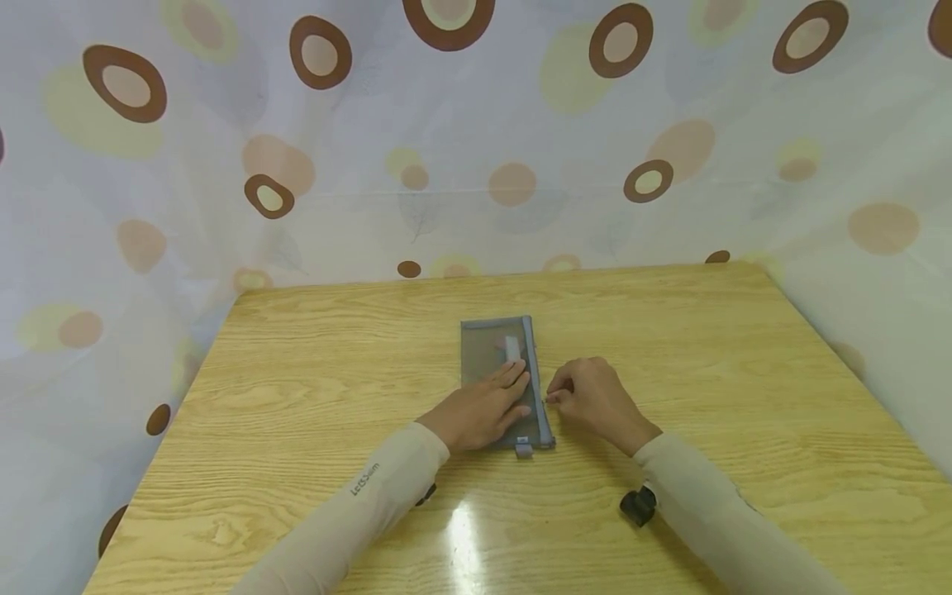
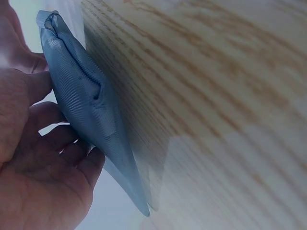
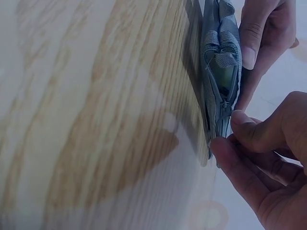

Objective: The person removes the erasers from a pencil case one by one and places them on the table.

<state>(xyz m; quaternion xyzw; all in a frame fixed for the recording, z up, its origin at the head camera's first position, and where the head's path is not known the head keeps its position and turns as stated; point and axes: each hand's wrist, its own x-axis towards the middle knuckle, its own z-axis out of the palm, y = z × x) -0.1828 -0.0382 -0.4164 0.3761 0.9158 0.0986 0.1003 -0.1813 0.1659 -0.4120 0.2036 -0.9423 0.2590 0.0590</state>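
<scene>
Table point(image 1: 312, 372), pouch point(image 1: 479, 349) — left hand point(image 1: 483, 411) atop, right hand point(image 1: 595, 401) pinching zipper point(image 3: 226, 108)

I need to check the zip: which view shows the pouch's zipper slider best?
Right wrist: the zipper slider shows close up, by the right hand. Head: too small to make out; left wrist: the pouch, but no clear slider.

Spotted curtain point(image 1: 461, 116) behind wooden table point(image 1: 669, 330).

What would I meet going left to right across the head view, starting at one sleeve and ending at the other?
Left sleeve, left hand, pouch's zipper edge, right hand, right sleeve.
</scene>
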